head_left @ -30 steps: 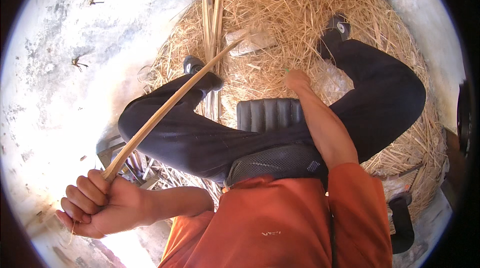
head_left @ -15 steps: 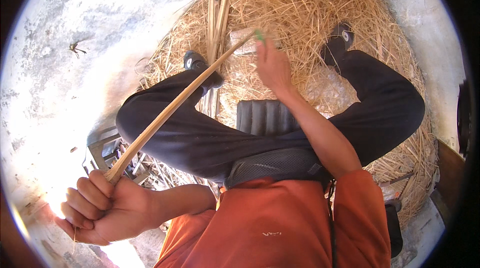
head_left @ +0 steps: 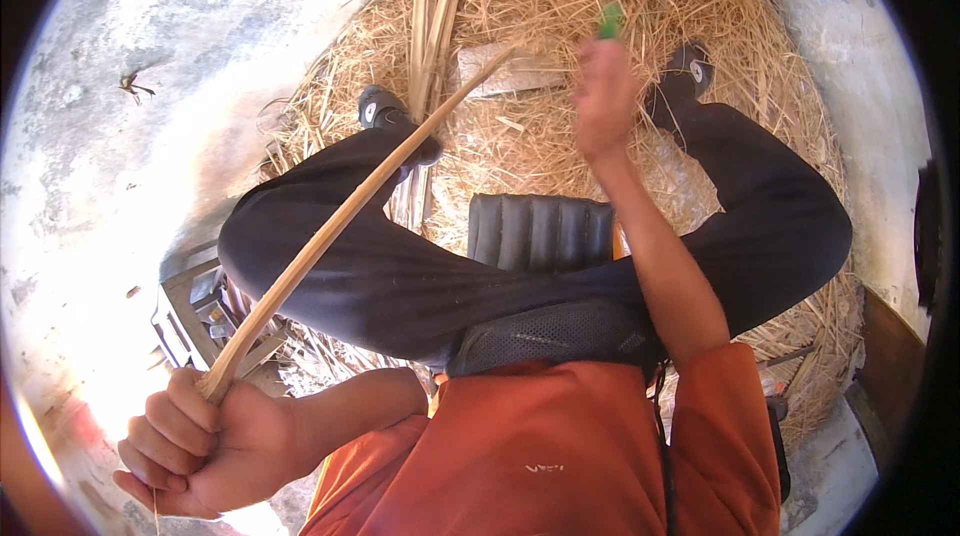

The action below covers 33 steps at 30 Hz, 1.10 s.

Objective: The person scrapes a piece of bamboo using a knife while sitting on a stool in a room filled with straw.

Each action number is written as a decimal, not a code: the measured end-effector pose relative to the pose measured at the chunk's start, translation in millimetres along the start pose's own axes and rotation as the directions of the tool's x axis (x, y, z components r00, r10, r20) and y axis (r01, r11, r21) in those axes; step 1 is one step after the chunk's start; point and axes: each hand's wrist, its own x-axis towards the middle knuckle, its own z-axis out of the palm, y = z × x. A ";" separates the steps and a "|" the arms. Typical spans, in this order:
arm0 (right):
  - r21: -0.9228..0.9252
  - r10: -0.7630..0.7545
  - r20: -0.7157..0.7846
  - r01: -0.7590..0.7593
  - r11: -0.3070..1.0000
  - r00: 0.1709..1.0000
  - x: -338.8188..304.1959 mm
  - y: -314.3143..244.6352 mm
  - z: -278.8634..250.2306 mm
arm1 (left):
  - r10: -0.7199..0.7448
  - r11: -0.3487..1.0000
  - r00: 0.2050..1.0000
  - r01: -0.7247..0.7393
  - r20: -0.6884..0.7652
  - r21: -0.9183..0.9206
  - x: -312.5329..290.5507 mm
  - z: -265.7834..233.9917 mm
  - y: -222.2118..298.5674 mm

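Left hand (head_left: 205, 448), 8 o'clock, firmly gripping wooden stick (head_left: 328, 238); right hand (head_left: 605, 101), 1 o'clock, holding blurred green object (head_left: 610, 22).

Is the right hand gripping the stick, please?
No, the left hand grips the stick, while the right hand is apart from it, above the straw.

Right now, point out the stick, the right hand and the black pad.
Stick (head_left: 350, 209), head view, middle of its length.
Right hand (head_left: 605, 101), head view, middle of the hand.
Black pad (head_left: 540, 233), head view, middle of its ribbed surface.
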 end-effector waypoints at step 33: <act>-0.135 0.252 0.514 -0.213 0.968 0.820 -25.2 -29.8 51.8 | 0.270 0.903 0.882 -0.093 -0.386 0.419 13.3 -7.7 -3.6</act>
